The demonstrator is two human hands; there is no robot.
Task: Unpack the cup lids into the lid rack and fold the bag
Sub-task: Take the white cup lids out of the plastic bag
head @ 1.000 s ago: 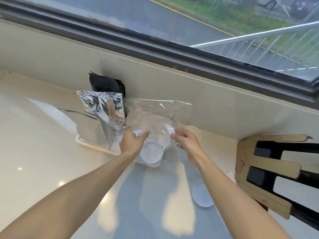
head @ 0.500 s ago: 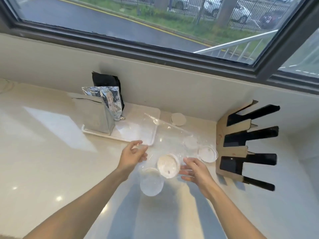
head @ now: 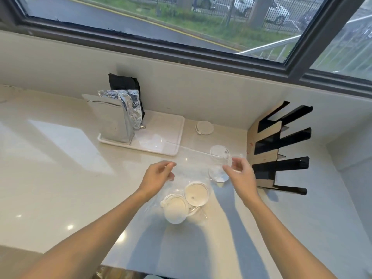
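Note:
A clear plastic bag (head: 193,158) is stretched flat over the counter between my hands. My left hand (head: 158,176) pinches its left edge. My right hand (head: 239,175) pinches its right edge, close to the cardboard lid rack (head: 263,150) with black slots. Two white cup lids (head: 196,193) (head: 175,208) lie together on the counter just below my hands. Two more lids (head: 219,153) (head: 218,175) sit under or by the bag near my right hand. Another lid (head: 204,127) rests near the wall.
A white tray (head: 173,146) at the back holds a silver foil pouch (head: 114,119) and a black pouch (head: 124,83). The wall and window sill run behind. The counter's front edge is near the bottom of the view.
The lids have dropped out onto the counter, and both hands have moved apart and up, pulling the bag taut between them. The view has shifted so the rack shows more fully.

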